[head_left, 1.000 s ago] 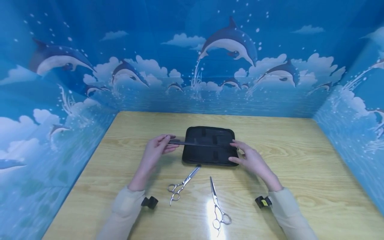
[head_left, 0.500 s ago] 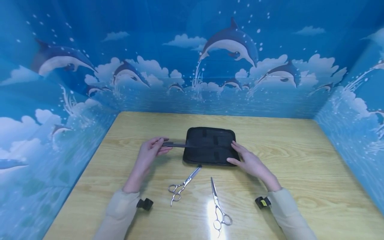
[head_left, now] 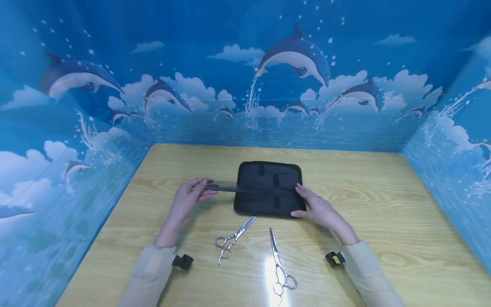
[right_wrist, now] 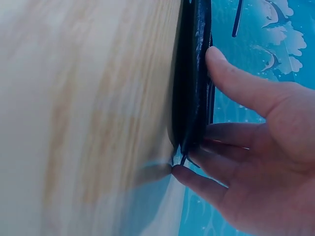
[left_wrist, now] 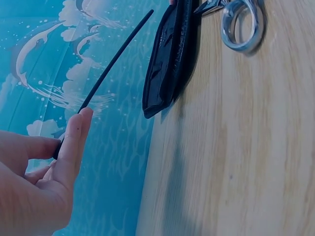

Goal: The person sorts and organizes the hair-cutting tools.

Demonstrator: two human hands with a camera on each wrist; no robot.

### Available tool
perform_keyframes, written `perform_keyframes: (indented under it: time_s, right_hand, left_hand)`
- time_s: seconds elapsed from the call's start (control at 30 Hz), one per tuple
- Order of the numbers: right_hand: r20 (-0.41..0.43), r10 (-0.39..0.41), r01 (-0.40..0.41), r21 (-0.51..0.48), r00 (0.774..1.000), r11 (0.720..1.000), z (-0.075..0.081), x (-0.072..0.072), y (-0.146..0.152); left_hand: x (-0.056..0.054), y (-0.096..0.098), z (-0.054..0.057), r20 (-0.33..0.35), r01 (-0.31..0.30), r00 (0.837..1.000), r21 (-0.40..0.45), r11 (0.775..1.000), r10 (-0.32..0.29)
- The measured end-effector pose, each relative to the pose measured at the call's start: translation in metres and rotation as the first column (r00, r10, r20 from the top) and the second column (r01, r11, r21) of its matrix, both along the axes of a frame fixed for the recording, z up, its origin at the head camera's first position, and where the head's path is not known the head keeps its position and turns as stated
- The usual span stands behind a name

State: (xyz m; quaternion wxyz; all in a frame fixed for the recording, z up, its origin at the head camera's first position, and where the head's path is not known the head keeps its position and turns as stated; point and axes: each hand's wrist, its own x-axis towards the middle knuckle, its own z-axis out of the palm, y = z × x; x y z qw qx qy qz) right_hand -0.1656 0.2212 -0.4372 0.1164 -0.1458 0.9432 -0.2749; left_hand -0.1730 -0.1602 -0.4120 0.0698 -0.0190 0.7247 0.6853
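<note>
My left hand (head_left: 188, 197) pinches one end of a slim black comb (head_left: 224, 188) between thumb and fingers. In the left wrist view the comb (left_wrist: 115, 61) slants up, clear of the case (left_wrist: 160, 69). From the head, its far part overlaps the open black zip case (head_left: 251, 205), which has elastic loops inside. My right hand (head_left: 317, 207) grips the case at its right end. The right wrist view shows the thumb against the edge of the case (right_wrist: 197, 73) and the fingers bent about its end, by the zip pull.
Two pairs of silver hair scissors lie on the wooden table (head_left: 368, 204): the left scissors (head_left: 235, 237) with tips at the case's near edge, the right scissors (head_left: 277, 258) closer to me. A dolphin-print backdrop (head_left: 215, 94) closes off the back and sides.
My left hand has drawn left and slightly nearer with the comb. The case's near edge has come toward me and now covers the tips of the left scissors. The right hand stays at the case.
</note>
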Motion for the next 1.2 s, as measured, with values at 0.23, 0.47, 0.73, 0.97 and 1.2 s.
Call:
perform_keyframes:
  time_s: [0.23, 0.47, 0.73, 0.97, 1.2]
  right_hand:
    - [0.006, -0.006, 0.005, 0.034, 1.0, 0.999, 0.0, -0.001, -0.005]
    - [0.006, -0.014, 0.014, 0.051, 1.0, 0.999, -0.001, -0.002, -0.007]
    - [0.023, -0.02, 0.019, 0.059, 1.0, 0.998, -0.002, -0.003, -0.006]
    - [0.025, -0.02, 0.018, 0.068, 0.999, 0.998, -0.001, -0.003, -0.005]
    - [0.01, -0.011, 0.01, 0.065, 1.0, 0.998, -0.003, -0.003, -0.004]
  left_hand:
    - [-0.001, 0.003, -0.003, -0.003, -0.006, 1.0, 0.01, 1.0, 0.006]
    - [-0.001, 0.005, -0.006, -0.003, 0.011, 1.0, -0.012, 1.0, -0.011]
    - [0.0, 0.006, -0.011, 0.007, 0.022, 1.0, -0.05, 0.998, -0.022]
    - [-0.004, 0.01, -0.016, 0.027, 0.022, 0.999, -0.031, 0.999, -0.021]
    - [-0.005, 0.014, -0.021, 0.038, 0.016, 0.999, -0.03, 0.999, -0.015]
